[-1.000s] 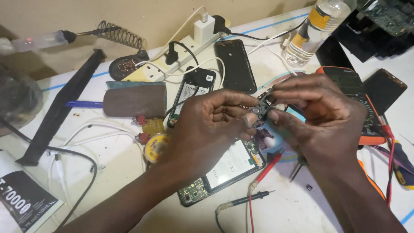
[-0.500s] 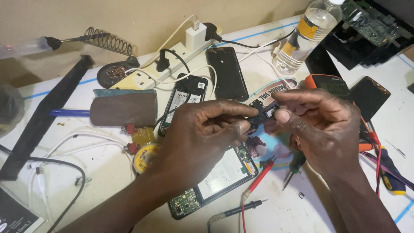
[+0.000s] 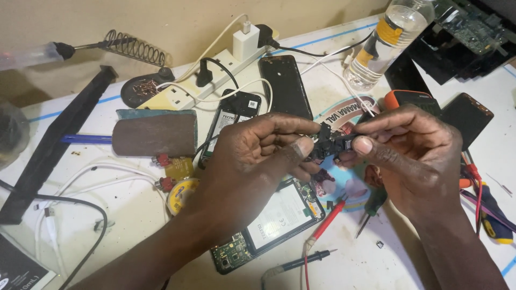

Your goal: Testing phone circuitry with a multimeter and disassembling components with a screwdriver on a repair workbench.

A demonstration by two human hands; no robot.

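While both hands pinch it, the small black part [image 3: 329,144] sits mid-air above the opened phone [image 3: 269,220]. Head view: left hand [image 3: 258,156] and right hand [image 3: 408,156] grasp opposite ends; best to keep fingertip grips steady, twisting gently.

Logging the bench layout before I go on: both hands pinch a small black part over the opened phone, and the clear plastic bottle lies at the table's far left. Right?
Not quite. In the head view the clear plastic bottle lies at the far right, not the left. The rest holds: left hand and right hand pinch the small black part over the opened phone.
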